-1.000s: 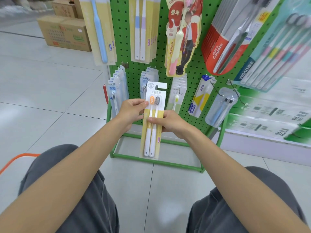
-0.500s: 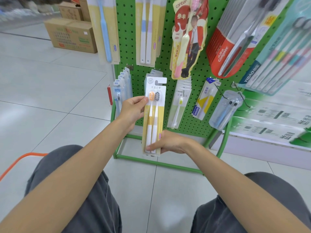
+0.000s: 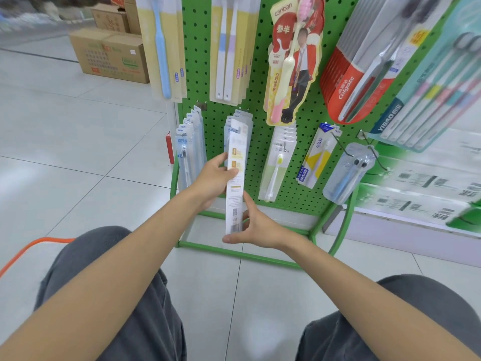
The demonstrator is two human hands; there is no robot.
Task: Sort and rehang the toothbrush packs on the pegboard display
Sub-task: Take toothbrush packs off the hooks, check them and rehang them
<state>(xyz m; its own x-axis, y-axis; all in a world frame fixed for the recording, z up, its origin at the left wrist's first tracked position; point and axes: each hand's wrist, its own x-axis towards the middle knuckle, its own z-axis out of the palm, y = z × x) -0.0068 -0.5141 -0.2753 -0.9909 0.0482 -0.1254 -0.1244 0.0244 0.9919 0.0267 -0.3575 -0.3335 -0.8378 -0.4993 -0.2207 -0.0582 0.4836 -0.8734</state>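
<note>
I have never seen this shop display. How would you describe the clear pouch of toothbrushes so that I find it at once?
Find the green pegboard, then follow its lower row of hanging packs to the right edge. There hangs a clear pouch. Unlike the yellow and blue card pack beside it, it is see-through, with two dark-headed brushes inside.

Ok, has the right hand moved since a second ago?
Yes: the right hand dropped to the bottom of the toothbrush pack, nearer the green base rail.
</note>
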